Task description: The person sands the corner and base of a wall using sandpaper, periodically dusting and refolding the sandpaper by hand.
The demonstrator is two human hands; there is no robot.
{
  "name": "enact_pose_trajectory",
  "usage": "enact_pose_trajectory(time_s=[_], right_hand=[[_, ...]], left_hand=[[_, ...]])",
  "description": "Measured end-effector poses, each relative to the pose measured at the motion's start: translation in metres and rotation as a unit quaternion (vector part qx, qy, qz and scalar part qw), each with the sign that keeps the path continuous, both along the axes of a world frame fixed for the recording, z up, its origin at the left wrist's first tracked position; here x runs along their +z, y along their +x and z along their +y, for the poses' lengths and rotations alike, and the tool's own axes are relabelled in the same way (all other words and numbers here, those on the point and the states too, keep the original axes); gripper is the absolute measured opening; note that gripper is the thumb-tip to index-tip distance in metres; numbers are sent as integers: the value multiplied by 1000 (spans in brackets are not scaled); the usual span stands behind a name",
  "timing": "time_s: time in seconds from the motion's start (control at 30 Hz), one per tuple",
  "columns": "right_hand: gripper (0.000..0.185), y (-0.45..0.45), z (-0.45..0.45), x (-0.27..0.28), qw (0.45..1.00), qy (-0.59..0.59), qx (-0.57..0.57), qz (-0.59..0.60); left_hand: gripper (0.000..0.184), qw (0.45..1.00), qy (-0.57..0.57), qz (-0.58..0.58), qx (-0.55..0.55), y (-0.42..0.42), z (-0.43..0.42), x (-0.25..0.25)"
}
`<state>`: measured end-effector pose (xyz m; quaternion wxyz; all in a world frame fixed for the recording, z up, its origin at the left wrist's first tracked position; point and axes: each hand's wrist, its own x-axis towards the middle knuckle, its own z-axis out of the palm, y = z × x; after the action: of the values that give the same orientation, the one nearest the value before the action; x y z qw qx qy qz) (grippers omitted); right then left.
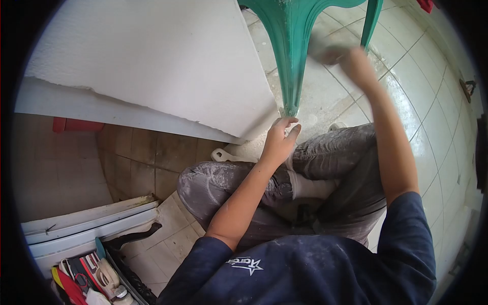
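Observation:
The green plastic chair leg (291, 61) points down toward my lap. My left hand (278, 138) is at its lower tip, thumb apart from the fingers, which appear to touch the tip. To the right of the leg, my right hand (351, 63) is smeared by motion. It seems closed on a blurred greyish thing (321, 50) whose kind I cannot make out. A large white board (168, 61) with a rough edge lies to the left of the chair leg, close to my left hand.
I sit cross-legged in dusty dark trousers (335, 152) on the tiled floor (427, 81). Another green chair leg (372, 23) stands at upper right. At lower left, a tool bag (129, 274) holds several items beside white strips (91, 223). A red object (76, 124) sits under the board.

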<state>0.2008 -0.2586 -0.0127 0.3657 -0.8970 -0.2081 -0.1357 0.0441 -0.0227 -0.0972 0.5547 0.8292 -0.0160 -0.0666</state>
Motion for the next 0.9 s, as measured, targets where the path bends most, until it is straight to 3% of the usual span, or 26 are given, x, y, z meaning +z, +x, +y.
enact_pose_trajectory(time_s=[0.03, 0.07, 0.17, 0.2, 0.3, 0.37, 0.4, 0.43, 0.53, 0.57, 0.6, 0.63, 0.7, 0.77, 0.87, 0.9], right_hand=[[19, -26, 26, 16, 989, -34, 143, -4], [16, -53, 50, 39, 949, 13, 302, 92], [14, -41, 37, 44, 974, -37, 101, 197], [15, 5, 0, -9, 994, -44, 50, -84], [22, 21, -37, 14, 971, -57, -231, -4], [25, -11, 7, 28, 990, 103, -92, 20], [27, -36, 29, 39, 995, 26, 78, 50], [28, -54, 43, 50, 965, -52, 246, 78], [27, -64, 53, 65, 961, -12, 242, 133], [25, -39, 33, 49, 988, 11, 91, 124], [22, 2, 2, 22, 996, -17, 10, -86], [20, 6, -15, 31, 992, -44, -118, -10], [18, 16, -28, 13, 989, -55, -135, 15], [17, -15, 16, 1, 990, -36, 103, -87], [20, -58, 51, 53, 961, -36, 246, 124], [22, -32, 31, 27, 988, -37, 120, 85]], left_hand=[[29, 999, 6, -33, -6, 0, 0, -4], [28, 998, 13, -66, -10, 1, -1, -6], [29, 999, 30, -34, -23, -4, 0, -9], [29, 1000, 23, 7, -17, -5, -2, -5], [29, 998, 45, -25, -18, -5, 0, 0], [30, 998, 54, -37, -21, -2, -1, 2], [30, 997, 58, -43, -27, -2, -1, 2], [30, 996, 65, -48, -33, -1, 0, -1], [31, 998, 54, -22, -39, -4, -1, -12], [31, 998, 55, -15, -41, -7, -1, -14], [30, 998, 41, -21, -42, -8, 0, -16], [29, 997, 54, -27, -37, -7, 0, -14], [28, 995, 81, -42, -30, -5, -1, -8], [28, 994, 87, -59, -36, -2, -2, -10], [28, 994, 76, -62, -42, -1, -1, -19], [28, 995, 67, -57, -43, -6, -1, -23]])
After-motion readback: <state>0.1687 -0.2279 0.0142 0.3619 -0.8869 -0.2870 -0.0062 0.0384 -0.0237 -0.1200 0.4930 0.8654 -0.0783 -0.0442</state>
